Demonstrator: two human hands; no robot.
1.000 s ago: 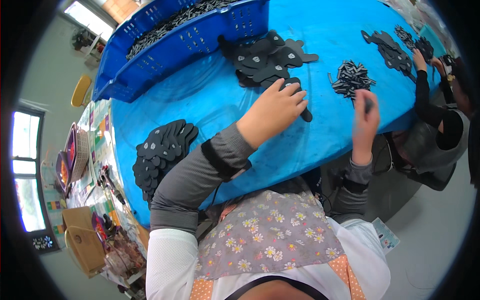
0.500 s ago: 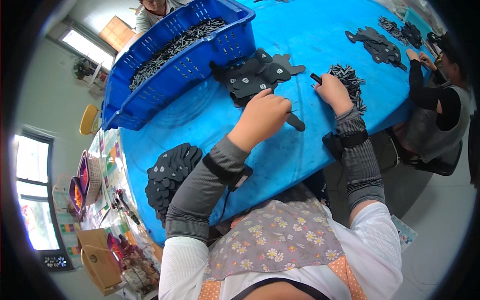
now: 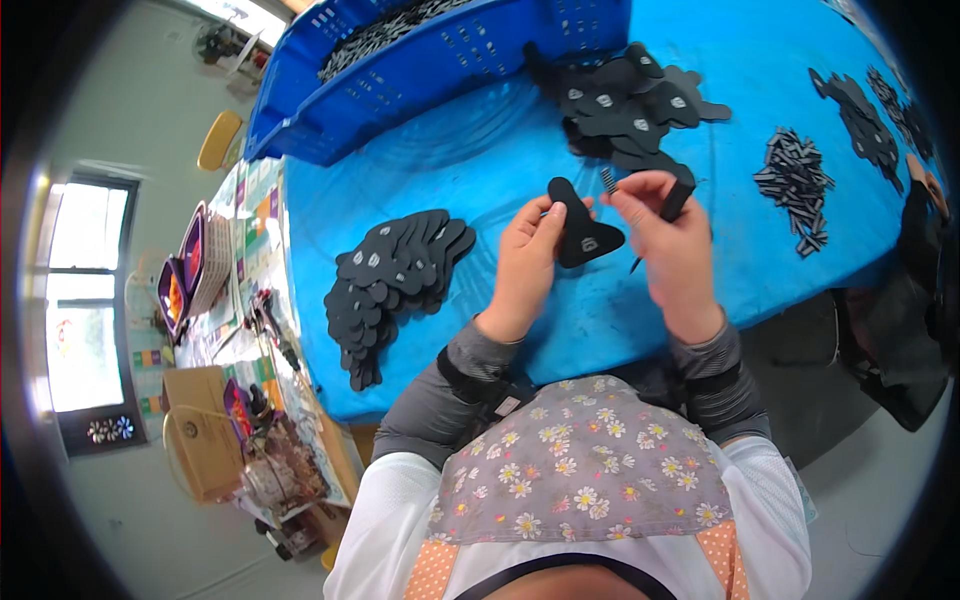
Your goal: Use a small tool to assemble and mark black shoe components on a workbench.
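Our left hand point(image 3: 526, 258) and right hand point(image 3: 672, 245) have just drawn close above the surface point(image 3: 490, 165), toward its near edge; we judge both now attend to one item. The left pinches a flat black piece point(image 3: 584, 228); the right pinches a small striped strip point(image 3: 608, 181) and holds a dark object point(image 3: 679, 198). Earlier, they were apart: left at the loose pile point(image 3: 640, 105), right beside the strip pile point(image 3: 794, 182).

Worn: grey apron point(image 3: 578, 475) — white-and-yellow daisy print; orange straps point(image 3: 430, 570), white dots. White top point(image 3: 385, 515), black neckline point(image 3: 570, 559). Dark grey fine-striped sleeves point(image 3: 415, 420) — one black band point(image 3: 714, 378) per sleeve.
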